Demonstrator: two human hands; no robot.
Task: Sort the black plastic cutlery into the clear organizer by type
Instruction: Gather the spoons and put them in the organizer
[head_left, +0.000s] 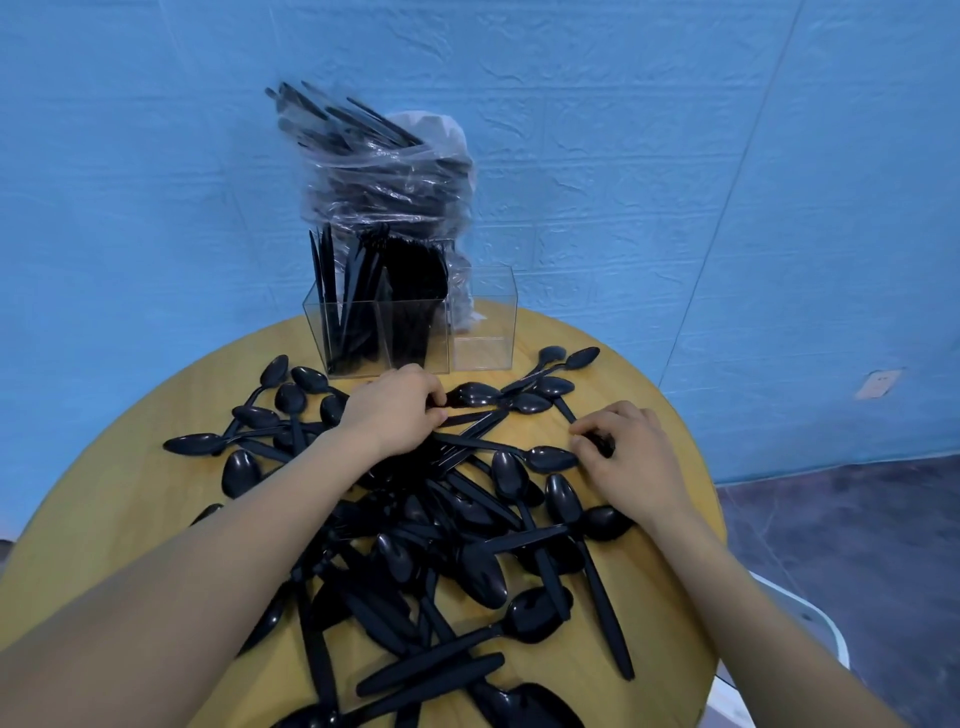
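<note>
Both hands rest on the spoon pile (457, 525). The left hand (395, 410) pinches handles; the right hand (628, 457) apparently grips something black.

Perhaps a staged room: blue textured wall (623, 156), round table (130, 493).

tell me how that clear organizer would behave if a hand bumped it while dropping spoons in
The clear organizer is tall and narrow, so it could probably tip. Its left and middle compartments hold upright cutlery while the right is empty, so it likely tips unevenly. It may also slide on the smooth wooden table.

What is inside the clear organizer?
The organizer has three compartments: left holds knives, middle holds forks, right is empty. Fork tines are too dark to confirm.
</note>
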